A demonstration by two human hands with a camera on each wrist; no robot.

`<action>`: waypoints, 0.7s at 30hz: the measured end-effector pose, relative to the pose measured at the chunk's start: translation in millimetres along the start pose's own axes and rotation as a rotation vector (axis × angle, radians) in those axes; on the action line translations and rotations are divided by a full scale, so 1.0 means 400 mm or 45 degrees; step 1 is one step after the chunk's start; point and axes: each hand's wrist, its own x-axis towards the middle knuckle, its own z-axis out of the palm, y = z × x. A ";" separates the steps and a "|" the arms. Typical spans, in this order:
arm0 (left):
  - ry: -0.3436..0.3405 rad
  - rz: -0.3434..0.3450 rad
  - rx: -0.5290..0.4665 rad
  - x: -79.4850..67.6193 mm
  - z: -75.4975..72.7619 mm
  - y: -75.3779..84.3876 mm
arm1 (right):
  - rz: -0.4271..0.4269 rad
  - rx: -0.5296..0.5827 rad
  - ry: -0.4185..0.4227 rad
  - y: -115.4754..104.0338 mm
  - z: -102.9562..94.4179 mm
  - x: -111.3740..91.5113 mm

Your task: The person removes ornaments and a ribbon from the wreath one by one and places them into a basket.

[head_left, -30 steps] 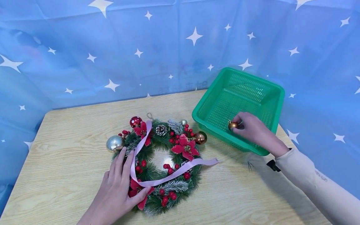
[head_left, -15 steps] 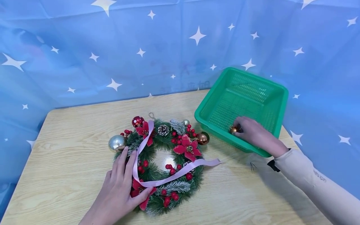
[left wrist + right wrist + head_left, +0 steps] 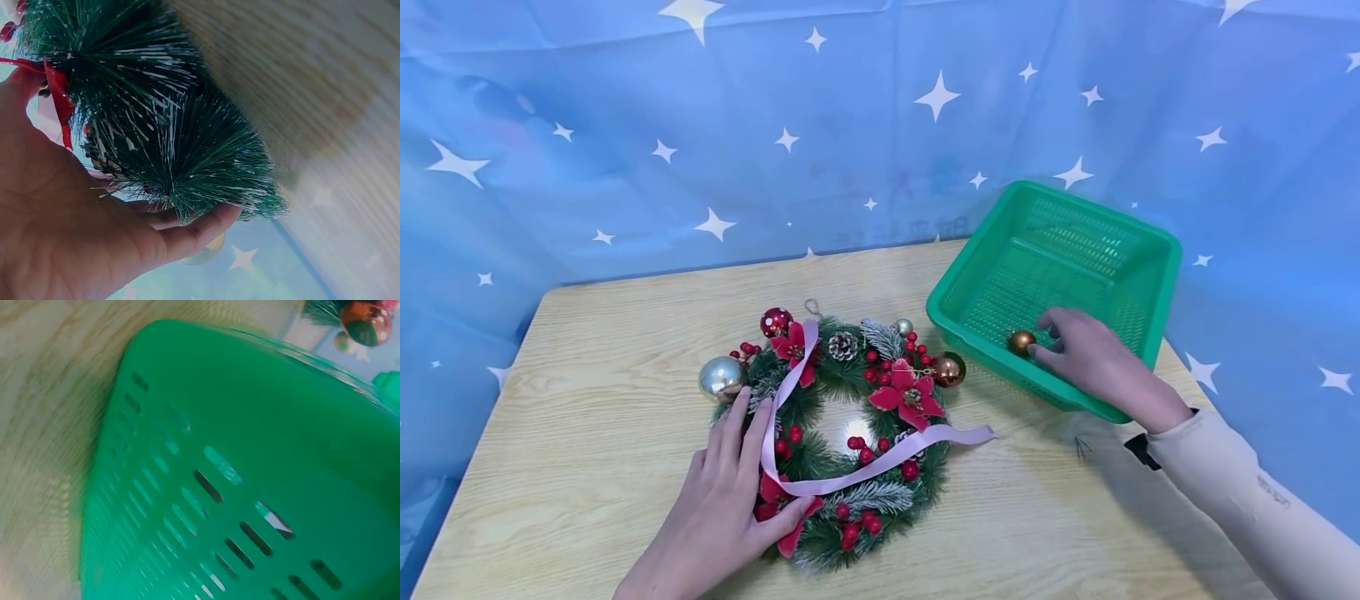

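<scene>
A green pine wreath (image 3: 820, 446) lies on the table, dressed with red poinsettias, berries, pinecones and shiny balls. My left hand (image 3: 715, 492) rests on its left side, fingers extended along the outer edge and thumb touching the lower poinsettia (image 3: 786, 508). In the left wrist view, fingertips (image 3: 219, 219) press against the needles. Inside the green basket (image 3: 951, 329) sits a small copper-gold ball ornament (image 3: 1022, 342). My right hand (image 3: 1093, 358) is just right of that ball, fingers loosely bent and apart from it. The right wrist view shows only the basket's slotted wall (image 3: 250, 425) up close.
A pale pink ribbon (image 3: 865, 477) loops loosely over the wreath, its free end reaching right. A large silver ball (image 3: 721, 377) and a copper ball (image 3: 949, 369) stick out from the wreath's sides. A blue starry cloth (image 3: 820, 167) hangs behind the table.
My right hand has lowered the copper-gold ball into the basket, let go of it and drawn slightly right. The left hand stays on the wreath; the view has shifted a little.
</scene>
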 end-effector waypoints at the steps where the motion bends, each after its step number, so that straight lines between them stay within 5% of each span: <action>1: 0.005 0.004 -0.005 0.001 0.001 0.000 | 0.004 0.016 0.023 -0.001 -0.003 -0.006; 12: -0.015 0.014 -0.033 0.004 0.000 -0.003 | -0.193 0.150 0.377 -0.071 0.011 -0.080; 17: -0.023 0.012 -0.032 0.001 -0.001 -0.003 | -0.536 0.162 0.519 -0.125 0.051 -0.101; 21: -0.013 0.018 -0.038 0.001 0.000 -0.003 | -0.805 0.186 0.508 -0.169 0.092 -0.113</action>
